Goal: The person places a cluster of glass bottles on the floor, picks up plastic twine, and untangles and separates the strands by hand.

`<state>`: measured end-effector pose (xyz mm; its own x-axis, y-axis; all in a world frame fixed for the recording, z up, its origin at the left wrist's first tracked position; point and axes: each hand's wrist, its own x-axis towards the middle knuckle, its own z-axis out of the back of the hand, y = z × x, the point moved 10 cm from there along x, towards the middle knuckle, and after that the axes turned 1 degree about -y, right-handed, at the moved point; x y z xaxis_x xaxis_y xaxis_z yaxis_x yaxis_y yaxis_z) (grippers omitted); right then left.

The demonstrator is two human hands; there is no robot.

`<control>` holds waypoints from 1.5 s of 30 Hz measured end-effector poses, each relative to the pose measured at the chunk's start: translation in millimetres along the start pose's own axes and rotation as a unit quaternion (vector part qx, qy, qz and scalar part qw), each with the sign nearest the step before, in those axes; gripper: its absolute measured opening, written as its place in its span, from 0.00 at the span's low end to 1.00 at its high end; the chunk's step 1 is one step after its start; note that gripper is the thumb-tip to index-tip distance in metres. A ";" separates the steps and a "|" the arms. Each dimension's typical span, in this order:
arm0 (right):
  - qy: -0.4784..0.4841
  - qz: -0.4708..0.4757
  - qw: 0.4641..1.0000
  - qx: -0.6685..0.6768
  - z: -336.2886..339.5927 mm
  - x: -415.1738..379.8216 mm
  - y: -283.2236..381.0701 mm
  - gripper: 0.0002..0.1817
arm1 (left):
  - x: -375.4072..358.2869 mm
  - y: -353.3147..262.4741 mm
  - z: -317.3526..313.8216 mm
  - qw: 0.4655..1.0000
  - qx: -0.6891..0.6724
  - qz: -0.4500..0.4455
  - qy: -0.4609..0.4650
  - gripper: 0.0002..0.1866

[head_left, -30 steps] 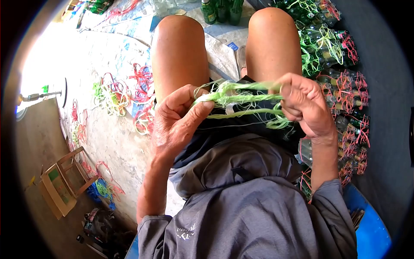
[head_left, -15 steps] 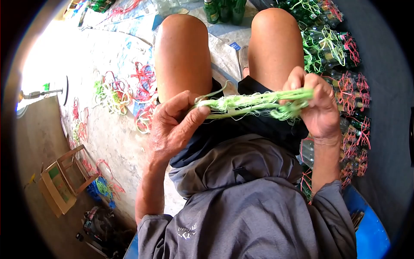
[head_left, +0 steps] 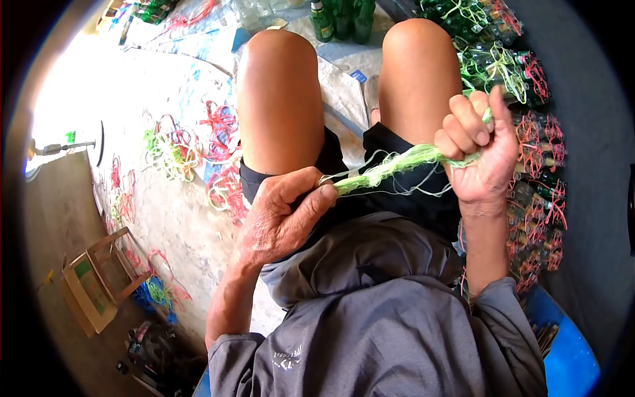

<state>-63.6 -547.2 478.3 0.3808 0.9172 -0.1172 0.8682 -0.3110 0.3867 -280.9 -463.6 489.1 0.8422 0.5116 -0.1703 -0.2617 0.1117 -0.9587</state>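
A bundle of frayed light-green plastic twine stretches between my hands above my lap. My left hand pinches its left end between thumb and forefinger. The fingers of my right hand are curled around the other end, and a bit of green pokes out beside the thumb. Loose thin strands hang below the bundle near my right hand. The bundle slants upward to the right, and the parts inside both fists are hidden.
Stacked bottles bound with red and green twine line the right side. Green bottles stand beyond my knees. Tangled red and green twine lies on the floor at left, near a wooden frame and a fan-like round thing.
My right hand has turned upward and closed its fingers around the twine. The bundle now looks narrower and more gathered, and slants more. My left hand has shifted slightly down and right.
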 end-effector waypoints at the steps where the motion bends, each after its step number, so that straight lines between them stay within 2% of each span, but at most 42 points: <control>1: 0.035 -0.007 0.999 0.003 -4.7 -0.8 -3.8 0.24 | -0.7 4.9 0.3 1.000 -0.002 0.021 -0.010 0.14; 3: 0.031 0.008 0.999 -0.001 -12.3 -3.2 -15.6 0.24 | -1.0 15.4 -0.1 0.998 -0.005 0.059 -0.032 0.15; 4: 0.001 0.015 0.998 -0.059 -19.9 -15.0 -29.7 0.24 | 1.2 19.1 -9.5 0.998 -0.005 0.055 -0.022 0.17; 5: 0.017 0.018 0.991 -0.134 -36.8 -24.9 -47.8 0.22 | 3.5 12.1 -20.4 0.998 0.018 0.053 0.013 0.16; 7: 0.190 0.116 0.925 -0.308 -98.9 -40.3 -83.9 0.19 | -2.3 65.0 -52.2 0.985 -0.119 0.105 0.073 0.10; 9: 0.262 0.169 0.874 -0.371 -122.0 -49.8 -102.2 0.18 | 1.4 26.5 -58.3 0.981 -0.129 0.077 0.123 0.06; 10: 0.243 0.162 0.877 -0.382 -113.8 -42.1 -94.0 0.19 | 0.6 18.9 -50.2 0.991 -0.105 0.036 0.075 0.06; 11: 0.203 0.153 0.886 -0.389 -99.2 -31.7 -78.7 0.20 | -18.3 46.1 -50.3 0.993 -0.079 0.052 0.067 0.09; 12: 0.098 0.141 0.914 -0.366 -66.4 -19.3 -44.9 0.21 | -37.2 73.2 -50.5 0.994 -0.054 0.068 0.059 0.14; 13: -0.014 0.144 0.934 -0.328 -28.9 -12.5 0.5 0.22 | -30.1 20.2 -22.5 0.994 0.027 0.105 0.027 0.19; 14: -0.100 0.162 0.938 -0.290 2.2 -9.3 48.9 0.23 | -42.9 21.7 8.2 0.992 0.034 0.111 -0.041 0.21; 15: -0.140 0.181 0.937 -0.265 19.5 -14.5 83.6 0.24 | -49.9 16.2 29.1 0.992 0.083 0.067 -0.073 0.21; 16: -0.157 0.185 0.937 -0.252 28.1 -21.7 99.3 0.25 | -52.3 17.4 43.3 0.989 0.086 0.059 -0.102 0.20; 19: -0.115 0.150 0.952 -0.239 30.7 -18.1 85.8 0.25 | -46.4 21.1 55.5 0.983 0.056 0.060 -0.162 0.16; 24: -0.044 0.120 0.978 -0.163 20.0 0.0 78.9 0.24 | -33.7 23.2 46.9 0.985 0.015 0.080 -0.149 0.14; 29: -0.064 0.132 0.977 -0.158 25.1 3.3 95.5 0.23 | -40.9 40.9 62.7 0.973 -0.042 0.100 -0.205 0.16; 32: -0.064 0.141 0.982 -0.112 39.7 0.0 114.9 0.23 | -41.1 45.2 75.3 0.956 -0.132 0.094 -0.245 0.17; 33: -0.057 0.136 0.984 -0.096 43.7 -2.3 119.1 0.23 | -41.3 49.3 78.5 0.941 -0.149 0.100 -0.285 0.17; 35: -0.064 0.140 0.983 -0.095 47.9 -9.2 129.8 0.24 | -37.8 51.9 83.3 0.931 -0.201 0.085 -0.292 0.16; 39: -0.080 0.139 0.977 -0.144 52.7 -23.1 143.0 0.23 | -30.7 40.3 82.5 0.944 -0.123 0.070 -0.297 0.17; 42: -0.136 0.188 0.948 -0.216 54.8 -34.6 162.0 0.23 | -31.1 34.3 80.8 0.958 -0.057 0.023 -0.280 0.12; 45: -0.208 0.217 0.916 -0.265 57.6 -45.3 170.8 0.23 | -32.2 29.2 79.0 0.965 -0.003 -0.002 -0.262 0.13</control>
<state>85.8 -656.2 497.0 0.8376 0.5269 -0.1440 0.3722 -0.3577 0.8564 -352.9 -409.5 484.7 0.4886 0.8720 -0.0303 -0.2556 0.1098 -0.9605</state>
